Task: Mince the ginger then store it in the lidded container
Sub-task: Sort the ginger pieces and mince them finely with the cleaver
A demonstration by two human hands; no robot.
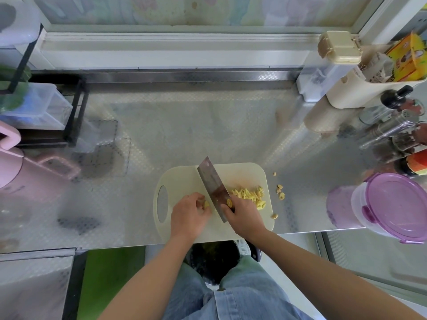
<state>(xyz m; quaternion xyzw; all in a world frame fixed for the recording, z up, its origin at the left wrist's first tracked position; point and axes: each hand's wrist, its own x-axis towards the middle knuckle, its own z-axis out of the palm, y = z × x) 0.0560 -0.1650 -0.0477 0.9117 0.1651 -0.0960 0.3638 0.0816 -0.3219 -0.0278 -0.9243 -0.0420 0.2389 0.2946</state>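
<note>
A cream cutting board (184, 179) lies at the counter's front edge. My left hand (189, 213) pinches a small ginger piece (206, 205) against the board. My right hand (245, 213) grips the handle of a cleaver (212, 179) whose blade stands on the board just right of that piece. A pile of cut ginger strips (249, 195) lies to the right of the blade. A few ginger scraps (280, 191) sit on the counter beyond the board's right edge. The lidded container (392, 204), clear with a purple clip lid, stands at the right.
The steel counter (161, 125) stretches behind the board. A black rack with plastic boxes (46, 109) and a pink appliance (13, 165) stand at the left. Spice shakers and bottles (397, 125), a cream holder (360, 88) and a tan-lidded box (339, 46) crowd the right.
</note>
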